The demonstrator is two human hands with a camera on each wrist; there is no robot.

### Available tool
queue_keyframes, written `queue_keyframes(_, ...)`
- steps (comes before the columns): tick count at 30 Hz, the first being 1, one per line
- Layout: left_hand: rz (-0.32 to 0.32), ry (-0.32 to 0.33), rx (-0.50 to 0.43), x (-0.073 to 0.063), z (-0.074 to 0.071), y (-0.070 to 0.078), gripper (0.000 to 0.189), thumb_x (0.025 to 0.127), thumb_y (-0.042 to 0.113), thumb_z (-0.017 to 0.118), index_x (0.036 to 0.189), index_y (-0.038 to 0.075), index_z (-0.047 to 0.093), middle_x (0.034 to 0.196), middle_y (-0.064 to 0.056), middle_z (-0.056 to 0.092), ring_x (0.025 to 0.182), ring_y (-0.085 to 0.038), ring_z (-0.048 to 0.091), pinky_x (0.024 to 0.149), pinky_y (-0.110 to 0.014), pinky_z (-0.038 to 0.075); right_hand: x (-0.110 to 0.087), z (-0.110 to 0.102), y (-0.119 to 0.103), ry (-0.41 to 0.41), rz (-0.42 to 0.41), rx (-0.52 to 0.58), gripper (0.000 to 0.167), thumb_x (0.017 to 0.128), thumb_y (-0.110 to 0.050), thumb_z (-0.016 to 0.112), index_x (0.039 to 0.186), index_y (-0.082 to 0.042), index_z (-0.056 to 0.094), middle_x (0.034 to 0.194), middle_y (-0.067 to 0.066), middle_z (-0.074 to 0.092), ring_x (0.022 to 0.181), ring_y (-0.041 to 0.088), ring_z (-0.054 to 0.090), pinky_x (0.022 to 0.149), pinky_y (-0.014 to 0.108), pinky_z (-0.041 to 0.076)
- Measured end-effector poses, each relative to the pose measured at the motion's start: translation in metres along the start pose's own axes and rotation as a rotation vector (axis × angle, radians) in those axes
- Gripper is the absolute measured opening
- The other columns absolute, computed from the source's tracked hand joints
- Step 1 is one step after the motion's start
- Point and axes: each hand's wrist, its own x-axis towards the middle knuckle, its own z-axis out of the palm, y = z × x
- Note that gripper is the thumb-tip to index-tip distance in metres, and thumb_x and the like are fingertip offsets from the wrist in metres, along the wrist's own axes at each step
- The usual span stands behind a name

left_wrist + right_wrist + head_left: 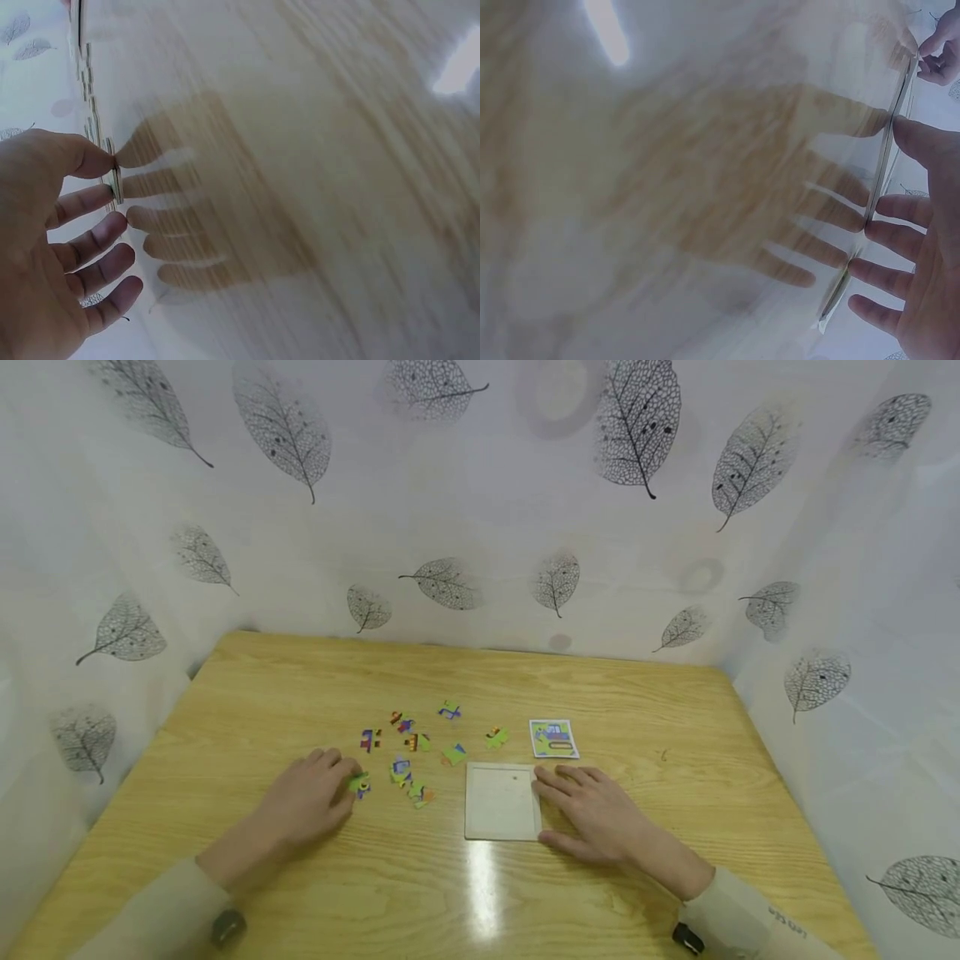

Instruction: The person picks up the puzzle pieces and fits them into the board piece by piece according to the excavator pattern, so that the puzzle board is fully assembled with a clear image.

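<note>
My left hand (311, 795) is at the left end of the scattered puzzle pieces. Its thumb and index finger pinch the edges of a green and purple puzzle piece (360, 785), seen edge-on as a thin puzzle piece (115, 176) in the left wrist view. The other fingers are loosely bent. A square, pale wooden puzzle tray (501, 803) lies bare in front of me. My right hand (596, 814) rests at its right side, thumb and fingertips touching the tray's edge, fingers spread and nearly straight in the right wrist view.
Several coloured pieces, among them a red and purple piece (371, 740) and a green and blue piece (454, 754), lie left of and behind the tray. A square picture card (553, 739) lies behind my right hand. A leaf-print curtain (480, 510) encloses the wooden table (637, 693).
</note>
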Motion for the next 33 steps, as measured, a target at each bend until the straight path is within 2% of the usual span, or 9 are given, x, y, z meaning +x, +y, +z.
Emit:
queue_keyframes(5, -0.027, 0.018, -0.023, -0.0016, -0.0009, -0.0003, 0.031, 0.093, 0.025, 0.073, 0.119, 0.009, 0.071, 0.107, -0.006, 0.068, 0.100, -0.025, 0.063, 0.092, -0.054, 0.057, 0.0002, 0.0005, 0.0002, -0.009, 0.006, 0.008, 0.070, 0.101, -0.062, 0.057, 0.152, -0.014, 0.057, 0.159, 0.007, 0.056, 0.140, 0.034, 0.058, 0.113, 0.054, 0.050)
queue_keyframes(9, -0.073, 0.033, -0.045, -0.0030, -0.0002, 0.0018, 0.032, 0.095, 0.034, 0.074, 0.116, 0.010, 0.072, 0.107, -0.007, 0.070, 0.104, -0.030, 0.065, 0.095, -0.059, 0.055, 0.0006, 0.0010, 0.0005, -0.017, 0.008, 0.014, 0.070, 0.102, -0.063, 0.056, 0.152, -0.014, 0.056, 0.159, 0.007, 0.056, 0.141, 0.034, 0.058, 0.113, 0.054, 0.049)
queue_keyframes(13, -0.104, 0.043, -0.052, -0.0028, 0.0012, 0.0039, 0.039, 0.093, 0.044, 0.077, 0.113, 0.011, 0.072, 0.107, -0.008, 0.070, 0.106, -0.032, 0.065, 0.095, -0.059, 0.055, 0.0006, 0.0012, 0.0006, -0.016, 0.011, 0.024, 0.070, 0.101, -0.062, 0.057, 0.152, -0.014, 0.056, 0.160, 0.007, 0.056, 0.141, 0.035, 0.058, 0.112, 0.055, 0.050)
queue_keyframes(20, -0.137, 0.052, -0.042, -0.0008, 0.0008, 0.0076, 0.039, 0.092, 0.043, 0.078, 0.111, 0.009, 0.072, 0.106, -0.011, 0.070, 0.103, -0.033, 0.066, 0.094, -0.059, 0.055, 0.0004, 0.0001, -0.0004, -0.029, 0.022, 0.030, 0.071, 0.102, -0.063, 0.056, 0.153, -0.014, 0.055, 0.161, 0.007, 0.054, 0.142, 0.035, 0.057, 0.113, 0.055, 0.049)
queue_keyframes(24, -0.170, 0.038, -0.102, 0.0009, 0.0001, 0.0070, 0.040, 0.091, 0.040, 0.079, 0.112, 0.007, 0.071, 0.105, -0.010, 0.069, 0.103, -0.032, 0.065, 0.095, -0.060, 0.055, 0.0006, -0.0001, -0.0008, -0.031, 0.023, 0.031, 0.070, 0.101, -0.063, 0.056, 0.153, -0.015, 0.055, 0.161, 0.007, 0.054, 0.142, 0.035, 0.057, 0.113, 0.055, 0.049)
queue_keyframes(29, -0.204, 0.011, -0.179, 0.0039, 0.0010, 0.0036, 0.043, 0.089, 0.038, 0.081, 0.114, 0.005, 0.072, 0.095, -0.004, 0.065, 0.089, -0.021, 0.058, 0.085, -0.047, 0.054, 0.0006, 0.0000, -0.0011, -0.026, 0.022, 0.030, 0.070, 0.102, -0.062, 0.056, 0.153, -0.015, 0.056, 0.160, 0.007, 0.055, 0.141, 0.034, 0.058, 0.113, 0.055, 0.050)
queue_keyframes(33, -0.232, -0.003, -0.259, 0.0058, 0.0007, 0.0023, 0.042, 0.087, 0.036, 0.083, 0.114, 0.005, 0.072, 0.098, -0.005, 0.069, 0.091, -0.020, 0.061, 0.085, -0.046, 0.056, 0.0007, -0.0001, -0.0010, -0.020, 0.020, 0.034, 0.070, 0.101, -0.062, 0.057, 0.152, -0.015, 0.056, 0.160, 0.007, 0.055, 0.141, 0.035, 0.058, 0.112, 0.055, 0.050)
